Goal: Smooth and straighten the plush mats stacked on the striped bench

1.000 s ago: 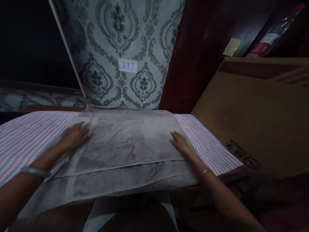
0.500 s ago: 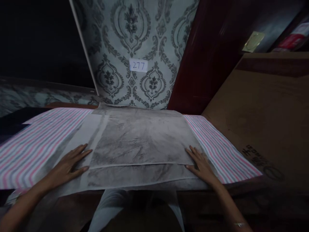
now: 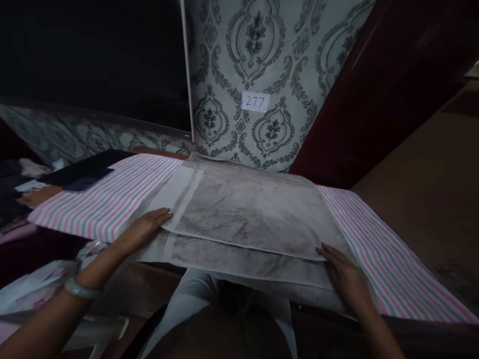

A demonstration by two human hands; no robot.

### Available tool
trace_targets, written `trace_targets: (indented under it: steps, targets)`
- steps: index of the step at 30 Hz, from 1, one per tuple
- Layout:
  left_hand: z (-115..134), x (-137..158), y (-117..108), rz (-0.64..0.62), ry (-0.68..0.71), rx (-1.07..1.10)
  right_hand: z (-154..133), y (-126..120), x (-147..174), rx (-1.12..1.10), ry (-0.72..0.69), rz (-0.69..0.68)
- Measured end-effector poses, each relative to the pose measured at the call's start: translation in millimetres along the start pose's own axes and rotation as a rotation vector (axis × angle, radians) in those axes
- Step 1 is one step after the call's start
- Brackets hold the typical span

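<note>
A grey towel with pale bands near its left end lies folded in layers across a striped cloth. The front edge of its top layer runs between my hands, with a dark gap under part of it. My left hand is at the left end of that edge, fingers together on top and thumb hidden, closed on the fabric. At the right end, my right hand pinches the edge near the corner. The lower layer sticks out in front, towards my lap.
A dark flat device lies at the back left, below a large black screen. Patterned wallpaper carries a paper label reading 277. To the right stand a dark red panel and a cardboard box. A white plastic bag is lower left.
My view has turned left. Both hands, earlier spread flat on the towel, have closed on the top layer's front edge, which has a darker gap beneath it now.
</note>
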State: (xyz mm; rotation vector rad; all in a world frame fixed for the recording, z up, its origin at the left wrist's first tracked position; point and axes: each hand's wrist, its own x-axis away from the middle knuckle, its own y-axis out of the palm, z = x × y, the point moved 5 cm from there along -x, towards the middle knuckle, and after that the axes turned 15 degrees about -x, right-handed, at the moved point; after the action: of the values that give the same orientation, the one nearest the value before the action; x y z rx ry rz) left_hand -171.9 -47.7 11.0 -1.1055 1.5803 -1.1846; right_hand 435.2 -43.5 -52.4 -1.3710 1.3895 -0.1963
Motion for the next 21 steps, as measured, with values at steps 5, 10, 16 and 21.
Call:
trace_targets:
  steps: [5, 10, 16, 21]
  targets:
    - [-6.1, 17.8, -18.2, 0.136, 0.007, -0.052, -10.0, -25.3, -2.4, -0.059, 0.014, 0.145]
    - [-4.3, 60.6, -2.1, 0.131, 0.049, -0.081, -13.9, -23.9, 21.1, -0.094, -0.019, 0.137]
    - [11.6, 82.3, 25.0, 0.159, 0.06, -0.122, -14.3, -10.8, 35.6, -0.118, -0.029, 0.085]
    - [25.3, 80.7, 30.2, 0.223, 0.092, -0.178, -19.0, -13.7, 28.6, -0.145, 0.053, 0.07]
